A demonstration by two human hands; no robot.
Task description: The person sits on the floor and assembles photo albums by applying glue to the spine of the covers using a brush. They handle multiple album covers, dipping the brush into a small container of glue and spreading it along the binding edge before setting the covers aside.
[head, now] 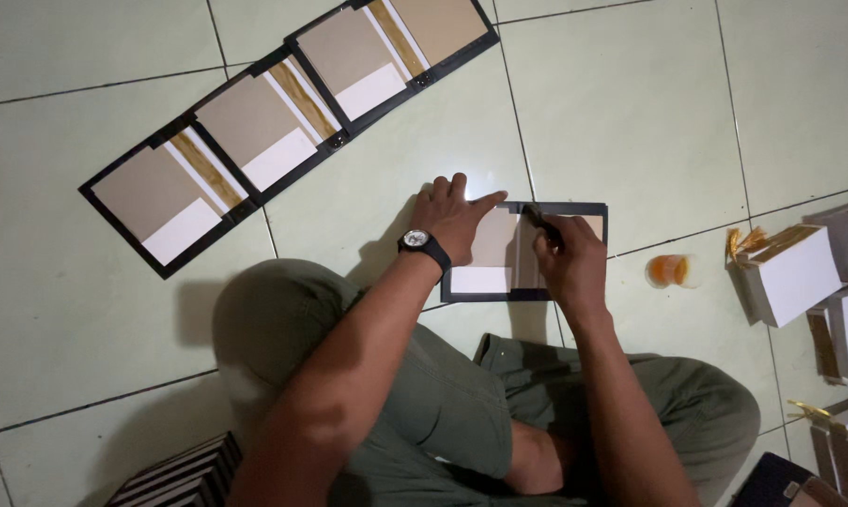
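Observation:
A black folded cover (574, 210) with beige and white panels lies open on the tiled floor in front of my crossed legs. My left hand (454, 218), a dark wristwatch on its wrist, presses flat on the cover's left half. My right hand (570, 263) grips a thin dark tool (540, 223), perhaps a brush or pen, its tip touching the middle of the cover.
Three similar open covers (283, 127) lie in a diagonal row at the upper left. A small orange jar (670, 271) sits to the right. White boxes with gold trim (800, 272) stack at the right edge. A pile of dark covers (185, 479) lies at the bottom left.

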